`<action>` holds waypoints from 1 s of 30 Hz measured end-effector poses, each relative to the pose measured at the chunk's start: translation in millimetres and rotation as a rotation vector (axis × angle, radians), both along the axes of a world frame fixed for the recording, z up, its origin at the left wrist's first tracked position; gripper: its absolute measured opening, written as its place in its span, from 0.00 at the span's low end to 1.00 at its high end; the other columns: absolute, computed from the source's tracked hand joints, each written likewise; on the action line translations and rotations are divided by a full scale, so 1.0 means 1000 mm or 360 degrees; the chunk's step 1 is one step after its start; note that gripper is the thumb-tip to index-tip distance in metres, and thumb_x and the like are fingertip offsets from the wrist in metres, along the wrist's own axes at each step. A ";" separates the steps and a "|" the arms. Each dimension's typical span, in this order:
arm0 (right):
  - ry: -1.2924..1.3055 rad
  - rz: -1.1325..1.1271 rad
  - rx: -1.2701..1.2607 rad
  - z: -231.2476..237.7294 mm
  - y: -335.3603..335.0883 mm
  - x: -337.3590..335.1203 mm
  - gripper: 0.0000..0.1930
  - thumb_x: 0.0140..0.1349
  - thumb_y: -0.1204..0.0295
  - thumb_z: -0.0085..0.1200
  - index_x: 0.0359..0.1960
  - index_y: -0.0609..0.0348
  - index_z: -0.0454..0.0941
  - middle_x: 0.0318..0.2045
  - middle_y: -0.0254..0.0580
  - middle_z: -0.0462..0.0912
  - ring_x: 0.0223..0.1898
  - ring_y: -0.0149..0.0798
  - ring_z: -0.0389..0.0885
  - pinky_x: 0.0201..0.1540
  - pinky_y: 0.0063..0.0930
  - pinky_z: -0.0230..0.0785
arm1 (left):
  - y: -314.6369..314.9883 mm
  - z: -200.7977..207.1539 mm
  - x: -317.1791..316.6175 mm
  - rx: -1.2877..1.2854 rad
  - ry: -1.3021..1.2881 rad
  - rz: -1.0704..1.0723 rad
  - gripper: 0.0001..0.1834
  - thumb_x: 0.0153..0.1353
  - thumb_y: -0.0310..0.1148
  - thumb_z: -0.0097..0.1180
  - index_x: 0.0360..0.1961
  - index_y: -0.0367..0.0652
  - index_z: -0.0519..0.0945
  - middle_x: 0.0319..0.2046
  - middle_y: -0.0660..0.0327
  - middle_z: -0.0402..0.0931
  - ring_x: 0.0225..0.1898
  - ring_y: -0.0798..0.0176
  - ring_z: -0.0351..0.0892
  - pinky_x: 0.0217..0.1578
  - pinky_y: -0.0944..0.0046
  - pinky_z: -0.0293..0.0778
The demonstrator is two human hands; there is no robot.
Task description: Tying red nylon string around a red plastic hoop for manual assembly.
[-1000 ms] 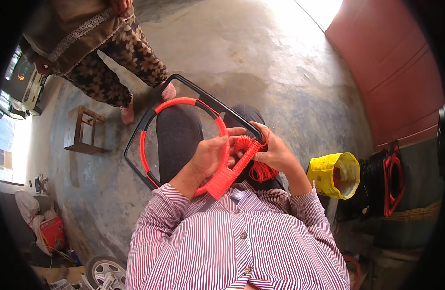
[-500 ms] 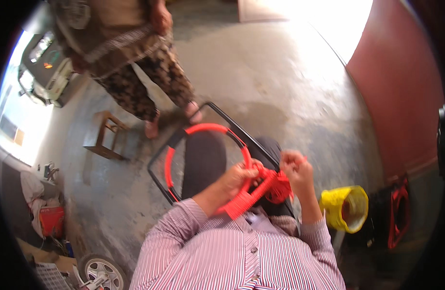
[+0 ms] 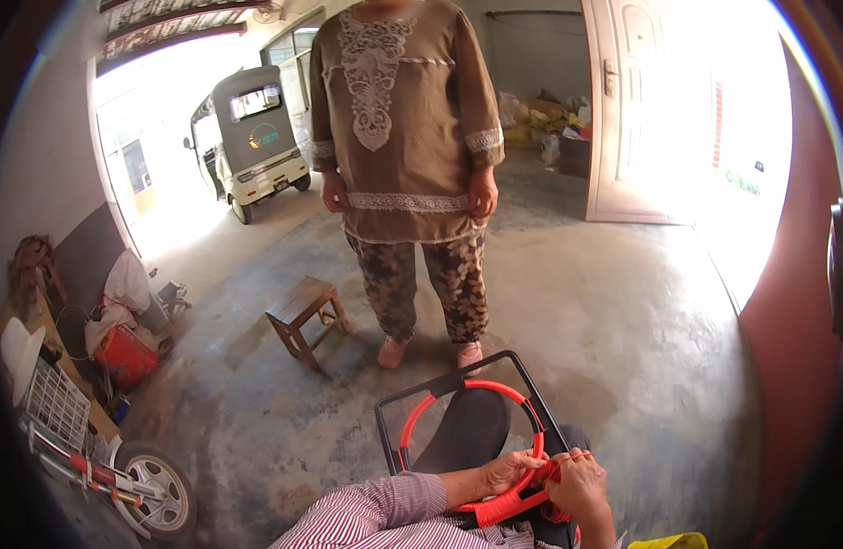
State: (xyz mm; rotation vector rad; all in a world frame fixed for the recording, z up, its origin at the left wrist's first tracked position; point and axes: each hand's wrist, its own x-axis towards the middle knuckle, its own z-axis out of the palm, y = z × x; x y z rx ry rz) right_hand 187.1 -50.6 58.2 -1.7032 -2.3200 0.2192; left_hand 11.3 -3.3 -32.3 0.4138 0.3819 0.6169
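Note:
A black rectangular frame (image 3: pixel 382 423) rests across my lap, with a red ring (image 3: pixel 418 412) set inside it. Black bands break up the ring's red covering, and a thick red wrapped section (image 3: pixel 502 509) lies at its near side. My left hand (image 3: pixel 511 473) is closed around the ring's right side. Just right of it, my right hand (image 3: pixel 581 487) has its fingers curled, with a thin red cord (image 3: pixel 575 455) running over them. More of the red cord lies bunched between and below my hands, partly hidden by them.
A person in a brown tunic (image 3: pixel 412 174) stands facing me, just beyond the frame. A wooden stool (image 3: pixel 304 306) is left of them. At the left are a wheeled vehicle's tyre (image 3: pixel 156 489) and a red box (image 3: pixel 124 357). A yellow container (image 3: pixel 668 542) shows at the bottom edge.
My view has tilted up, so my hands and the frame sit lower in the picture. My right hand has come closer to my left hand and the ring.

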 end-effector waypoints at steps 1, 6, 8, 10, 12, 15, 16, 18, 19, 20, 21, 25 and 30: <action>-0.0020 -0.0037 -0.0060 -0.002 0.001 -0.001 0.21 0.45 0.60 0.64 0.41 0.52 0.80 0.41 0.41 0.79 0.48 0.46 0.78 0.49 0.39 0.72 | 0.001 -0.005 0.000 0.0020 -0.0007 0.0018 0.07 0.63 0.29 0.55 0.42 0.45 0.74 0.37 0.62 0.77 0.38 0.65 0.79 0.44 0.63 0.76; 0.0218 -0.0078 0.0030 -0.023 0.004 0.000 0.17 0.44 0.64 0.64 0.36 0.55 0.77 0.37 0.44 0.81 0.43 0.48 0.80 0.45 0.43 0.72 | 0.008 -0.006 0.000 0.0134 -0.0073 0.0008 0.08 0.64 0.32 0.54 0.44 0.45 0.75 0.36 0.62 0.77 0.38 0.65 0.79 0.44 0.62 0.75; 0.0368 -0.0146 0.0084 -0.022 0.000 0.000 0.17 0.47 0.68 0.65 0.38 0.56 0.74 0.34 0.44 0.81 0.38 0.45 0.81 0.42 0.39 0.73 | 0.009 -0.009 -0.001 0.0174 -0.0076 -0.0003 0.09 0.64 0.33 0.53 0.45 0.44 0.75 0.37 0.62 0.77 0.38 0.65 0.79 0.44 0.62 0.75; 0.0818 -0.0327 0.0078 -0.040 0.004 0.007 0.16 0.51 0.69 0.64 0.40 0.57 0.73 0.33 0.42 0.81 0.36 0.41 0.80 0.41 0.35 0.73 | 0.010 -0.010 -0.001 0.0066 -0.0053 0.0063 0.13 0.64 0.35 0.54 0.47 0.43 0.75 0.38 0.62 0.77 0.38 0.64 0.78 0.45 0.61 0.74; 0.1961 -0.0347 0.0010 -0.048 0.017 0.011 0.12 0.64 0.70 0.57 0.44 0.57 0.69 0.30 0.35 0.78 0.34 0.27 0.75 0.36 0.23 0.69 | 0.008 -0.002 -0.002 0.0040 -0.0005 0.0043 0.14 0.64 0.36 0.54 0.48 0.42 0.75 0.38 0.63 0.77 0.38 0.64 0.78 0.45 0.62 0.74; 0.2501 -0.0338 0.0047 -0.026 0.012 0.015 0.11 0.67 0.69 0.54 0.45 0.57 0.68 0.32 0.34 0.78 0.33 0.25 0.74 0.34 0.20 0.67 | 0.008 -0.001 -0.002 0.0031 0.0055 0.0034 0.16 0.63 0.38 0.54 0.48 0.42 0.75 0.39 0.64 0.77 0.38 0.64 0.78 0.43 0.62 0.74; 0.2518 -0.0276 0.0103 -0.031 0.012 0.018 0.11 0.68 0.69 0.52 0.48 0.56 0.68 0.33 0.34 0.78 0.33 0.25 0.74 0.33 0.18 0.64 | 0.009 -0.002 -0.002 0.0047 0.0064 0.0039 0.17 0.63 0.39 0.54 0.49 0.42 0.76 0.39 0.64 0.78 0.38 0.64 0.78 0.41 0.62 0.74; 0.2541 -0.0281 0.0304 -0.042 0.018 0.022 0.12 0.67 0.69 0.53 0.49 0.56 0.69 0.34 0.33 0.78 0.33 0.25 0.74 0.33 0.18 0.64 | 0.009 -0.003 -0.002 0.0039 0.0076 0.0027 0.17 0.63 0.40 0.54 0.48 0.42 0.76 0.39 0.65 0.78 0.38 0.64 0.78 0.41 0.62 0.74; 0.2558 -0.0290 0.0502 -0.045 0.020 0.024 0.12 0.67 0.69 0.53 0.50 0.55 0.69 0.34 0.33 0.78 0.32 0.24 0.73 0.34 0.18 0.64 | 0.009 -0.002 -0.002 0.0025 0.0088 0.0014 0.17 0.64 0.41 0.54 0.48 0.42 0.77 0.39 0.65 0.78 0.38 0.65 0.77 0.40 0.62 0.74; 0.2561 -0.0293 0.0505 -0.046 0.022 0.028 0.12 0.67 0.69 0.53 0.50 0.55 0.69 0.34 0.33 0.78 0.32 0.24 0.73 0.34 0.18 0.64 | 0.010 -0.004 -0.002 0.0026 0.0091 0.0011 0.17 0.64 0.41 0.54 0.48 0.42 0.77 0.39 0.65 0.78 0.38 0.65 0.77 0.40 0.62 0.74; 0.2530 -0.0431 0.0647 -0.036 0.022 0.030 0.12 0.67 0.70 0.53 0.50 0.55 0.70 0.34 0.32 0.78 0.32 0.24 0.73 0.34 0.17 0.64 | 0.010 -0.006 -0.002 0.0042 0.0070 -0.0022 0.17 0.64 0.41 0.54 0.48 0.43 0.77 0.39 0.65 0.78 0.37 0.65 0.77 0.39 0.63 0.74; 0.2433 -0.0433 0.0486 -0.023 0.016 0.052 0.11 0.65 0.73 0.52 0.49 0.56 0.73 0.34 0.29 0.78 0.33 0.23 0.73 0.33 0.17 0.63 | 0.011 -0.010 -0.003 0.0091 0.0049 -0.0071 0.17 0.65 0.43 0.52 0.47 0.44 0.78 0.38 0.66 0.79 0.36 0.66 0.77 0.39 0.64 0.74; 0.2259 -0.0444 -0.0134 -0.017 -0.012 0.054 0.10 0.67 0.67 0.52 0.47 0.54 0.73 0.23 0.27 0.74 0.17 0.23 0.65 0.18 0.18 0.59 | 0.013 -0.011 -0.002 0.0113 0.0049 -0.0096 0.17 0.65 0.44 0.52 0.47 0.44 0.78 0.39 0.65 0.79 0.36 0.66 0.77 0.39 0.63 0.74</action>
